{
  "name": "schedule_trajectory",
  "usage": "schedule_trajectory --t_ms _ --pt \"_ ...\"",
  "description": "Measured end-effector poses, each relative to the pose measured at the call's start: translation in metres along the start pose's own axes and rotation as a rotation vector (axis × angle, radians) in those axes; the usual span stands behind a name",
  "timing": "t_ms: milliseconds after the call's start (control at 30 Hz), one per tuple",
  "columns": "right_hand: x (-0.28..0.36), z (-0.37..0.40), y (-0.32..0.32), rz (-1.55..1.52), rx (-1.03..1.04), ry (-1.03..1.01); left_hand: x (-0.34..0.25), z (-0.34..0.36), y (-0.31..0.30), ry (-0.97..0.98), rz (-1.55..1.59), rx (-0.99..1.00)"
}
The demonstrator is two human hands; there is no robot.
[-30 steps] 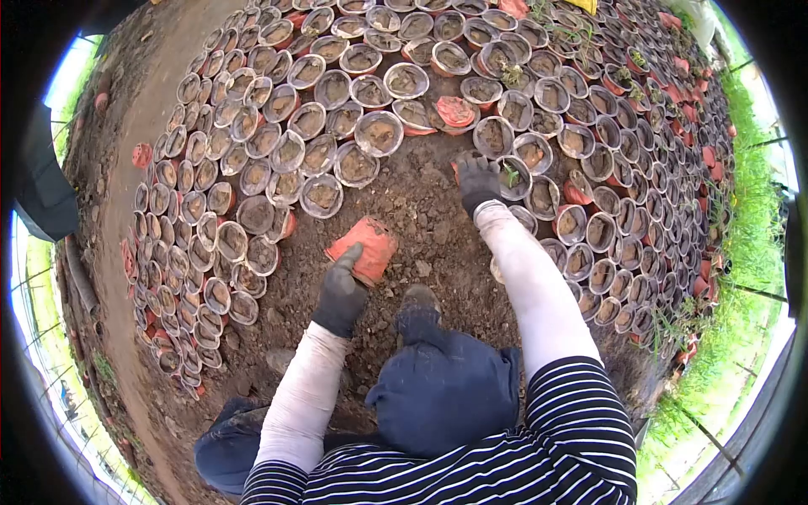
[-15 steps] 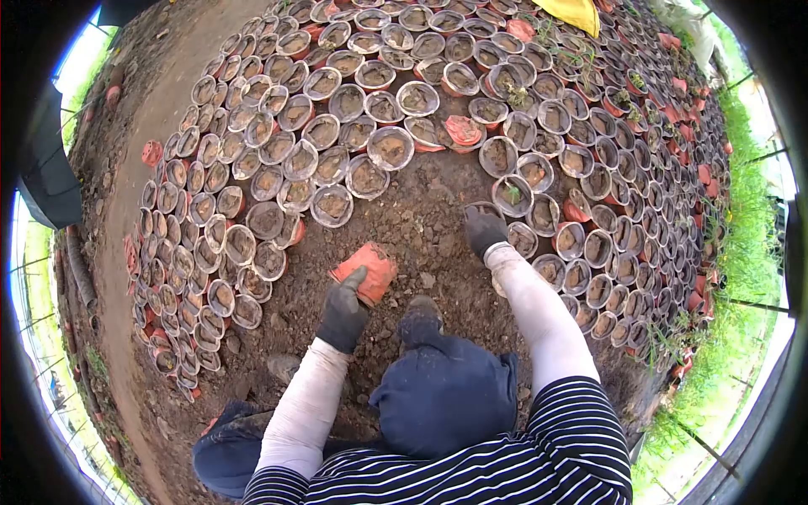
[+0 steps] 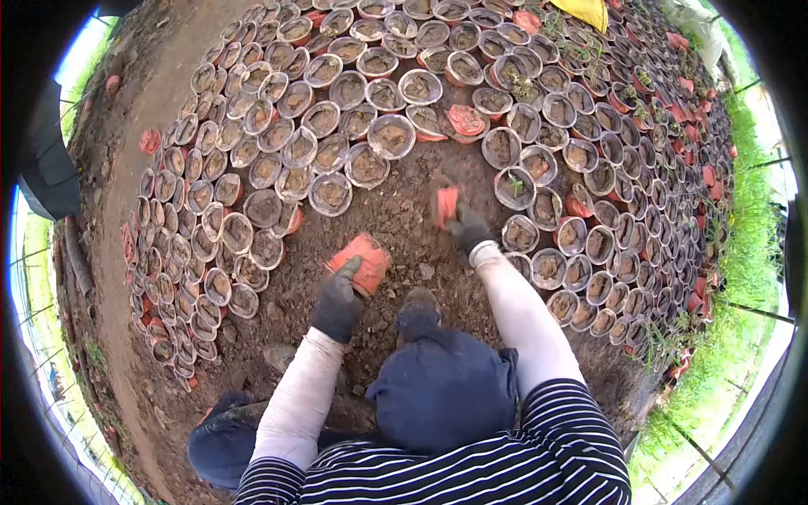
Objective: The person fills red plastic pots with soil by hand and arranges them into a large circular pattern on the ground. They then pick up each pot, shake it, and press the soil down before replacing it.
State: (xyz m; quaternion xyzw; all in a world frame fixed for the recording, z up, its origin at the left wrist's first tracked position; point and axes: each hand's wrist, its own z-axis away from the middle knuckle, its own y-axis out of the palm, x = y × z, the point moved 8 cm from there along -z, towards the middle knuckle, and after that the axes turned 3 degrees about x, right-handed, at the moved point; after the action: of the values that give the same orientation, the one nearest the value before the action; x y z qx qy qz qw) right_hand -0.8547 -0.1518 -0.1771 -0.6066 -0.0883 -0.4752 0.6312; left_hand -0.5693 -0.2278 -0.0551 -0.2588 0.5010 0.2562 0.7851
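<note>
My left hand (image 3: pixel 338 305), in a dark glove, is closed around a soft orange-red plant pot (image 3: pixel 362 263), tilted low over the bare soil. To the right and a little farther off, my right hand (image 3: pixel 470 227), gloved too, grips a second red plant pot (image 3: pixel 446 206). That pot is tipped sideways and smeared by motion, with something brown at its far side. Just right of this hand, a pot with a small green seedling (image 3: pixel 515 187) stands in the outer rows.
Rows of soil-filled pots (image 3: pixel 328 194) curve around the patch of loose soil (image 3: pixel 396 227). An orange-red pot (image 3: pixel 465 120) lies on the row ahead. My knee (image 3: pixel 446 391) is close in front. A dirt path (image 3: pixel 160 93) runs left, grass (image 3: pixel 724 311) right.
My right hand has moved left from the edge of the pot rows and now has a red pot tipped in it. My left hand keeps its pot, shifted slightly.
</note>
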Motion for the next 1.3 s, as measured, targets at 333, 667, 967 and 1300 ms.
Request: schedule_trajectory --t_ms 333,667,967,1300 --pt "0.055 0.014 -0.043 0.435 -0.338 -0.040 0.034 0.009 -0.015 0.067 -0.088 -0.069" --pt "0.045 -0.062 0.053 1.005 0.400 -0.042 0.011 0.006 -0.007 0.101 -0.074 -0.020" --pt "0.052 -0.055 0.015 0.890 0.453 -0.263 0.074 0.012 -0.029 0.056 0.051 -0.131" --pt "0.071 0.009 -0.058 -0.075 -0.383 -0.295 0.032 0.016 -0.012 0.015 -0.293 0.046"
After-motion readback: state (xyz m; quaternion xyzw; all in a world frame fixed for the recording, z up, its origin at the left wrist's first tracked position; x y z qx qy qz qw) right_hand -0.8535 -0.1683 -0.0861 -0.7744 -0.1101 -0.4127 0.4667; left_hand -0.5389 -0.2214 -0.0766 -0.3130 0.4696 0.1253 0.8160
